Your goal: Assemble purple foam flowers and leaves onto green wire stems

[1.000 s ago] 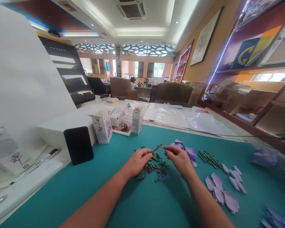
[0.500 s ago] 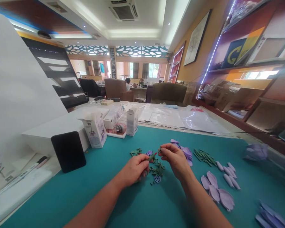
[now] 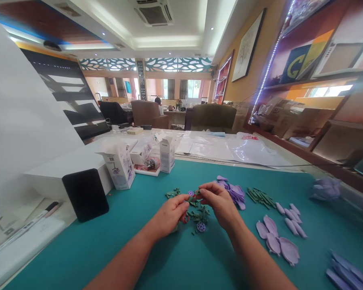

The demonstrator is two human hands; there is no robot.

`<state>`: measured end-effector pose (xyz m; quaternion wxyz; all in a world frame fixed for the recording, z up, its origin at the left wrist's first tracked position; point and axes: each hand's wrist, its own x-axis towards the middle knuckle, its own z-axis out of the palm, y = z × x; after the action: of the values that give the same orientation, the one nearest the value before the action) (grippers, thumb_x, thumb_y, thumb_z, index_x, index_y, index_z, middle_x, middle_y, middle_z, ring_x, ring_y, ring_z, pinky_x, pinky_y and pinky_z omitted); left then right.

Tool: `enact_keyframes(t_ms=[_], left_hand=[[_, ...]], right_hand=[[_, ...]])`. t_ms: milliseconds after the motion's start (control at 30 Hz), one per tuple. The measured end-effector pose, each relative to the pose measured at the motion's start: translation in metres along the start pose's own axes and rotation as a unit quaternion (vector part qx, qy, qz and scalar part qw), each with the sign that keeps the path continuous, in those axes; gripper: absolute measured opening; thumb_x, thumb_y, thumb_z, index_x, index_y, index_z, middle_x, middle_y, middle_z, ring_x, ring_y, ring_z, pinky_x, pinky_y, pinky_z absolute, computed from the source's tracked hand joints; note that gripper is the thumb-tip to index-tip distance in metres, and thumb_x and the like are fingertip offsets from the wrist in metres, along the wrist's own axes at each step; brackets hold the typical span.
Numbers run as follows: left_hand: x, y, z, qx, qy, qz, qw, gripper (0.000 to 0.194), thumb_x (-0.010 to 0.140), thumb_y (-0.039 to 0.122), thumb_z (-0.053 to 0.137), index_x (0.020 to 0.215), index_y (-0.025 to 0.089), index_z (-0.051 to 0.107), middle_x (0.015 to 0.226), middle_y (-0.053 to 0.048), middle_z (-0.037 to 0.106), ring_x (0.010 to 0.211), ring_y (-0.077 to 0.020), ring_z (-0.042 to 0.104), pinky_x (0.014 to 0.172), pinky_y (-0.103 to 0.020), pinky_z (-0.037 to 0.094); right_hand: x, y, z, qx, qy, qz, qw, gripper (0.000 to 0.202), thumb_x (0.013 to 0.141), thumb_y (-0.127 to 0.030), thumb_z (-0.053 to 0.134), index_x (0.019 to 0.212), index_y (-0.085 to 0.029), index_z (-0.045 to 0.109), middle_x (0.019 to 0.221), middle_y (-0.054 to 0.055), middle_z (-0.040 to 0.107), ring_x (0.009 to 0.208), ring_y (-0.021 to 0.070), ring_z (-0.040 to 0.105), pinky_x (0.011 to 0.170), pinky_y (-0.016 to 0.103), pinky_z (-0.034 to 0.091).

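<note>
Above the teal mat, my left hand (image 3: 169, 214) is closed in a pinch on a slim green stem piece (image 3: 191, 198) with a red part. My right hand (image 3: 220, 202) pinches a small green piece (image 3: 197, 192) against that stem's end; fingertips hide most of it. Below the hands lie loose dark green pieces (image 3: 203, 213) and a purple wheel-shaped piece (image 3: 201, 227). Another purple wheel (image 3: 190, 193) shows just behind the fingers. Beside my right hand rests a pile of purple petal pieces (image 3: 236, 194).
Right of the hands are green sticks (image 3: 261, 197), pale purple buds (image 3: 291, 219), broad petals (image 3: 272, 241) and long bluish-purple pieces (image 3: 347, 272). A black tablet-like panel (image 3: 85, 195), printed boxes (image 3: 119, 166) and a small tray (image 3: 148, 171) stand left on the teal mat (image 3: 133, 257).
My right hand has moved slightly left, bringing its small green piece up to the stem in my left hand. Before, there was a gap between the two.
</note>
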<state>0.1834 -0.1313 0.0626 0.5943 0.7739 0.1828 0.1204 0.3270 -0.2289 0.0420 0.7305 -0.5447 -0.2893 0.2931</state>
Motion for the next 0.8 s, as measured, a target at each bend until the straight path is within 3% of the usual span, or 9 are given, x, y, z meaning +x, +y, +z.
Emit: enact_keyframes(t_ms=[333, 500, 800], left_hand=[[0.0015, -0.0033, -0.0007, 0.017, -0.005, -0.001, 1.000, 0.037, 0.086, 0.035, 0.044, 0.112, 0.015, 0.059, 0.053, 0.006, 0.042, 0.048, -0.0098, 0.037, 0.050, -0.022, 0.032], [0.0008, -0.0023, 0.0007, 0.005, -0.008, -0.021, 1.000, 0.029, 0.085, 0.035, 0.042, 0.099, 0.015, 0.058, 0.057, 0.004, 0.050, 0.043, -0.0084, 0.036, 0.045, -0.021, 0.029], [0.0019, -0.0013, -0.0015, 0.036, -0.002, 0.008, 0.999, 0.021, 0.084, 0.034, 0.042, 0.079, 0.018, 0.056, 0.057, 0.003, 0.050, 0.055, -0.0122, 0.045, 0.056, -0.023, 0.034]], right_hand=[[-0.0004, 0.0002, -0.0002, -0.024, -0.010, -0.018, 0.999, 0.030, 0.062, -0.043, 0.077, 0.076, -0.019, 0.067, 0.070, 0.003, 0.071, 0.065, 0.0165, 0.064, 0.060, 0.026, 0.046], [0.0009, 0.0002, -0.0039, -0.058, -0.034, -0.022, 0.998, 0.030, 0.065, -0.045, 0.076, 0.078, -0.019, 0.067, 0.073, 0.003, 0.071, 0.071, 0.0182, 0.065, 0.064, 0.028, 0.047], [0.0009, 0.0010, -0.0055, -0.071, -0.063, -0.042, 0.995, 0.028, 0.069, -0.044, 0.074, 0.080, -0.019, 0.067, 0.073, 0.003, 0.071, 0.071, 0.0177, 0.064, 0.066, 0.029, 0.048]])
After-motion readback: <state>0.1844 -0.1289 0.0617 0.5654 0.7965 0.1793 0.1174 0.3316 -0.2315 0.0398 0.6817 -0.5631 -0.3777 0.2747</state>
